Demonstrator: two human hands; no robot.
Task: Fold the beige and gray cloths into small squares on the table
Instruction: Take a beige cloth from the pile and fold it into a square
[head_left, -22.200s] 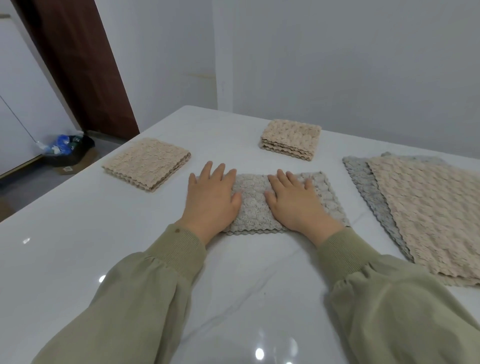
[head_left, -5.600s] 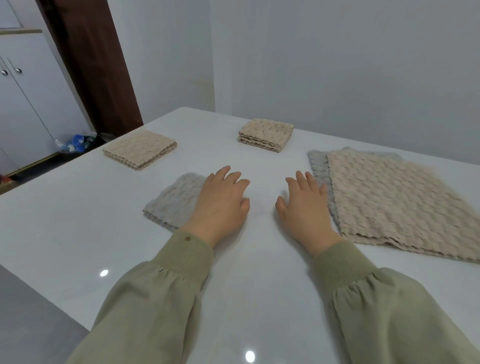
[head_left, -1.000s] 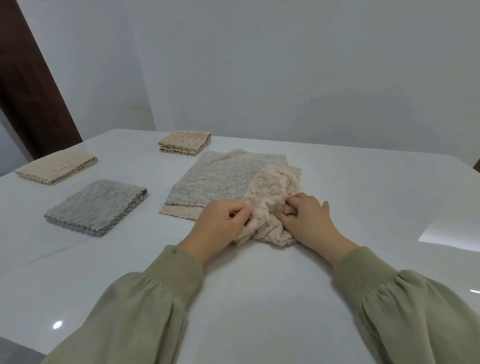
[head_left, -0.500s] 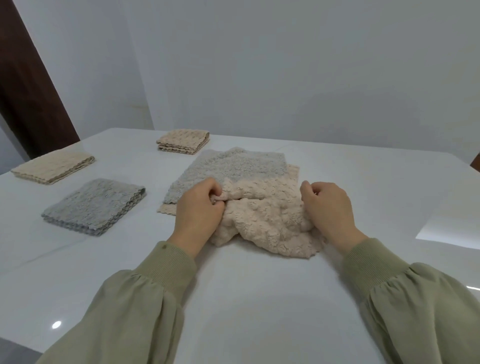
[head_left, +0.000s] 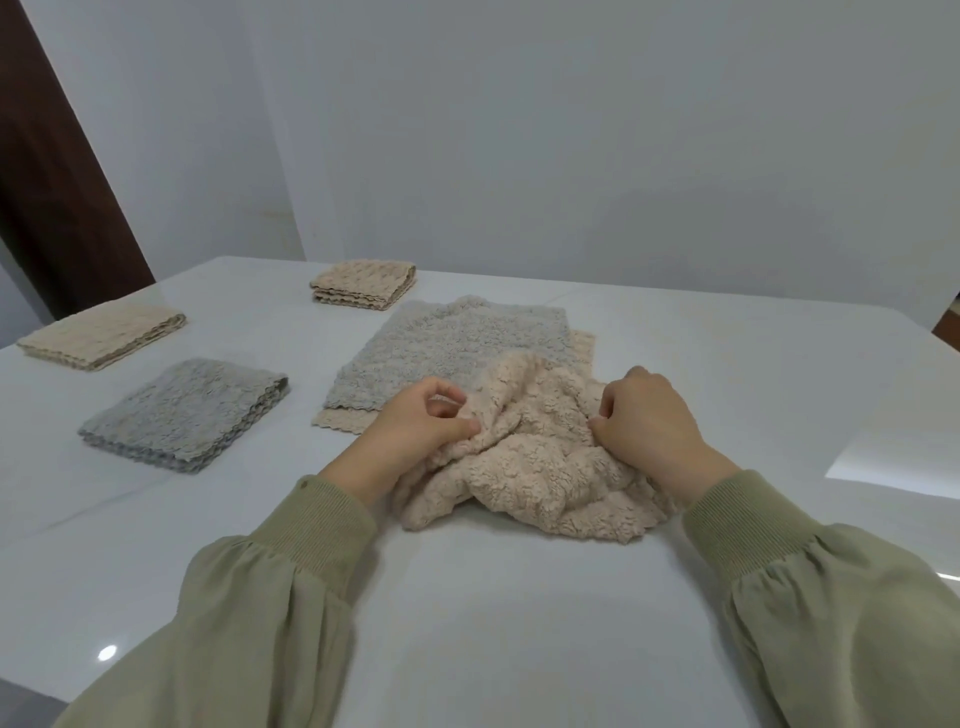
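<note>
**A:** From the head camera, where is the cloth being worked on?

**B:** The crumpled beige cloth (head_left: 535, 457) lies bunched on the white table (head_left: 519, 623), on the near side. It sits between the two hands, and its far part overlaps the near right corner of the flat gray cloth (head_left: 457, 348).

**A:** And the grips?

**B:** The left hand (head_left: 415, 431) pinches the cloth's left edge between thumb and forefinger, with the other fingers curled. The right hand (head_left: 644, 421) is curled tight on the right edge and seems to hold a fold, though its fingertips are hidden.

**A:** What does the coming move turn on?

**B:** The cloth's long axis runs left to right, from one grip to the other. Its bulk sags nearer than both hands. Neither hand is closer, since each holds its own side. I judge the hands must draw apart to spread it flat before any fold.

**A:** What else is there?

**B:** Under the gray cloth lies a flat beige cloth (head_left: 337, 418), its edges showing. To the left is a folded gray square (head_left: 187, 410), and further left a left beige square (head_left: 104, 335). Beyond them is a far beige square (head_left: 363, 283). So three look done and three are not yet folded.
</note>
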